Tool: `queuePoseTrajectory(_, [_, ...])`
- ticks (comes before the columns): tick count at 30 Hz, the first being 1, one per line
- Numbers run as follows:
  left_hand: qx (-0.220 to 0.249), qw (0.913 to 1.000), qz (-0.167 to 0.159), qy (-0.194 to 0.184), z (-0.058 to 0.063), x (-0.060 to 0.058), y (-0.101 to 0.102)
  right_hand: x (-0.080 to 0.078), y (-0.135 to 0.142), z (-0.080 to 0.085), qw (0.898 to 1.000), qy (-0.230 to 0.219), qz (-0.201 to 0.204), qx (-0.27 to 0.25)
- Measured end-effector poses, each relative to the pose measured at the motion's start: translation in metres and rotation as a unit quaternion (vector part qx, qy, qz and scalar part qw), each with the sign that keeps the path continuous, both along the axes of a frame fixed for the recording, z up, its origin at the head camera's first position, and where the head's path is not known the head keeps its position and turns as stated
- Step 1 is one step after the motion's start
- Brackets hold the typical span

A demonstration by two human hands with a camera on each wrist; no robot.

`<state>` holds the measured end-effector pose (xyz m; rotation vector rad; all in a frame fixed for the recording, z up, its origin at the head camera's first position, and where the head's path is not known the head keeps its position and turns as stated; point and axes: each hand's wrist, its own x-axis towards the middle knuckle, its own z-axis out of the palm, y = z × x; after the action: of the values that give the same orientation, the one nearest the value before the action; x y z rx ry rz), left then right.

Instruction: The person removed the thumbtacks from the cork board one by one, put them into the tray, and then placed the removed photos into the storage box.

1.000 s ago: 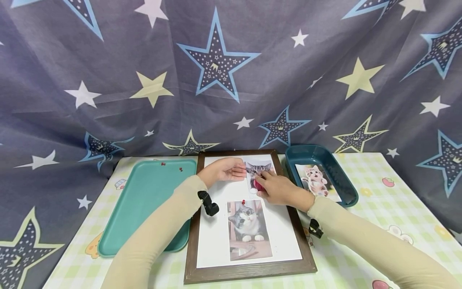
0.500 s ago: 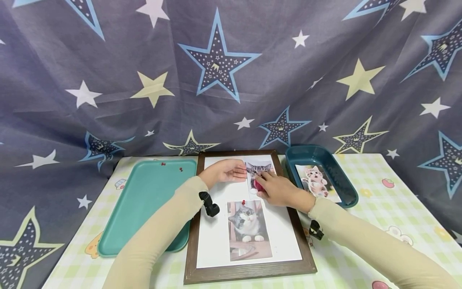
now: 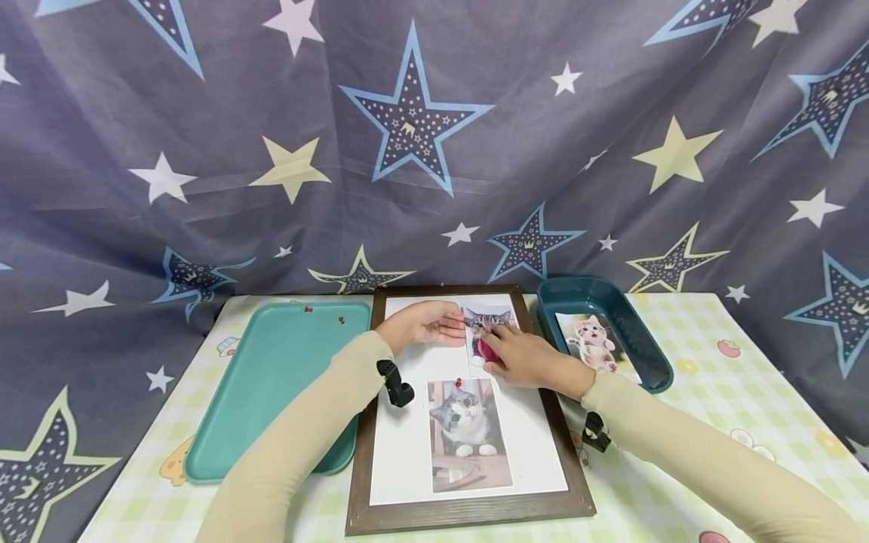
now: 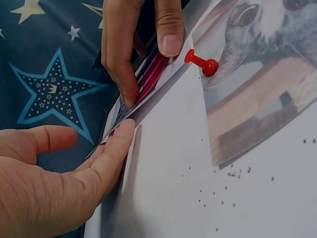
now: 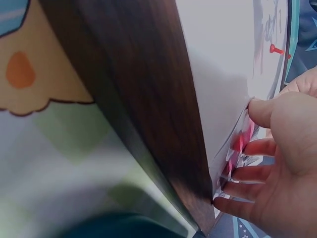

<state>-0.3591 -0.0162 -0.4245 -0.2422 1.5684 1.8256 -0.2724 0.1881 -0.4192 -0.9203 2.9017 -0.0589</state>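
Note:
On the white board [image 3: 400, 460] in a brown wooden frame [image 3: 468, 519] lies a photo of a striped cat with a dark pink ball [image 3: 498, 311]. My left hand [image 3: 434, 323] is at its left edge; in the left wrist view straight fingertips [image 4: 126, 130] touch that edge, thumb held apart. My right hand [image 3: 528, 360] rests fingertips and thumb on the same photo, covering part of it. The photo's near edge tilts slightly off the board. Below it lies a grey and white cat photo [image 3: 468, 445], a red push pin [image 3: 459, 382] standing at its top.
Left of the frame is a teal tray [image 3: 271, 392] with two red push pins, one [image 3: 308, 309] near its far rim. Right of it, a dark blue basin [image 3: 648, 339] holds a kitten photo [image 3: 594, 343]. A starry curtain [image 3: 434, 226] hangs behind the table.
Both hands stay at the striped cat photo with almost no motion. The whole head view has shifted down slightly.

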Motion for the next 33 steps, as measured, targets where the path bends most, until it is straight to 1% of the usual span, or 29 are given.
queuePoseTrajectory(12, [-0.003,1.0,-0.004,0.007,-0.0017,0.0001,0.0007,-0.0006,0.0025,0.0002,1.0,-0.011,-0.002,-0.015])
queuePoseTrajectory(20, [0.001,0.9995,-0.032,0.005,-0.0006,0.0019,0.0029,-0.0008,0.0008,0.0007,1.0,-0.024,-0.011,-0.011])
queuePoseTrajectory(22, [0.002,0.9994,-0.034,0.004,0.0001,0.0021,0.0029,-0.0011,0.0001,0.0011,1.0,-0.026,-0.012,-0.009])
queuePoseTrajectory(29, [-0.015,0.9978,-0.063,0.018,-0.0001,0.0018,0.0041,-0.0005,-0.001,0.0017,1.0,-0.027,-0.011,-0.01])
queuePoseTrajectory(33, [-0.02,0.9973,-0.067,0.023,-0.0008,0.0021,0.0049,-0.0003,-0.0013,0.0015,1.0,-0.025,-0.01,-0.014])
